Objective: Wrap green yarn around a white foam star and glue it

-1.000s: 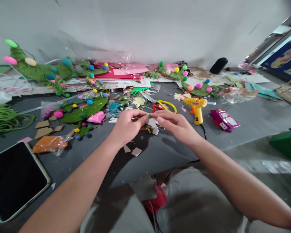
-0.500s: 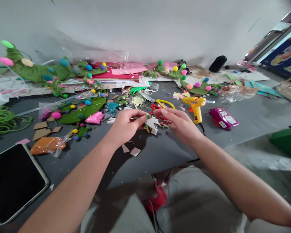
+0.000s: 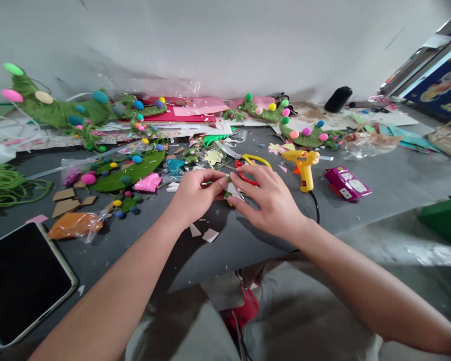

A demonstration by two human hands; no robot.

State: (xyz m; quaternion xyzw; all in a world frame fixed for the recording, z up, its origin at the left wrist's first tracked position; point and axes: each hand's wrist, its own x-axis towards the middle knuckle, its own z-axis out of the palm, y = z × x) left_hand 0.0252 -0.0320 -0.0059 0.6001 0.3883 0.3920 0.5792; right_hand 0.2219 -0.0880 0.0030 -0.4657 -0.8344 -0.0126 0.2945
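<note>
From the head view, the left hand (image 3: pixel 197 195) pinches a small green and white piece (image 3: pixel 232 189) in the middle with its finger and thumb nearly closed, the right hand (image 3: pixel 265 198) has its fingers half open around the piece's right side, and the yellow plastic glue gun (image 3: pixel 303 168) lies to the right.

a tablet (image 3: pixel 25 285) with a black screen lies at the lower left of the frame. a black object (image 3: pixel 338 99) is in the upper right. at the right edge, a blue sign (image 3: pixel 441 93) is above a green box (image 3: pixel 445 218).
</note>
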